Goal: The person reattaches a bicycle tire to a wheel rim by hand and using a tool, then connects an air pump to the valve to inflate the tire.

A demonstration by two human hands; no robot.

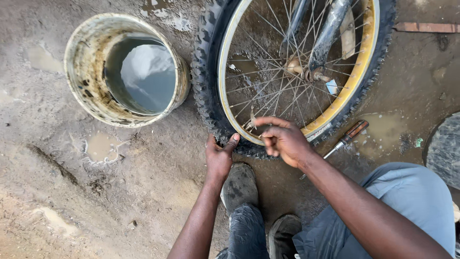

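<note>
- I am pressing my left hand (219, 156) on the tyre (211, 103) to keep it steady.
- My right hand (283, 140), fingers curled, is pinching at the rim (335, 112).
- A screwdriver (346, 139) is lying near, and a bucket (86, 76) is sitting beside the wheel.

A bicycle wheel (292, 72) stands upright on muddy ground at the far centre-right. Its knobby black tyre (205, 91) wraps a yellow rim (357, 76) with thin metal spokes; near the nearest edge the tyre looks unseated.
</note>
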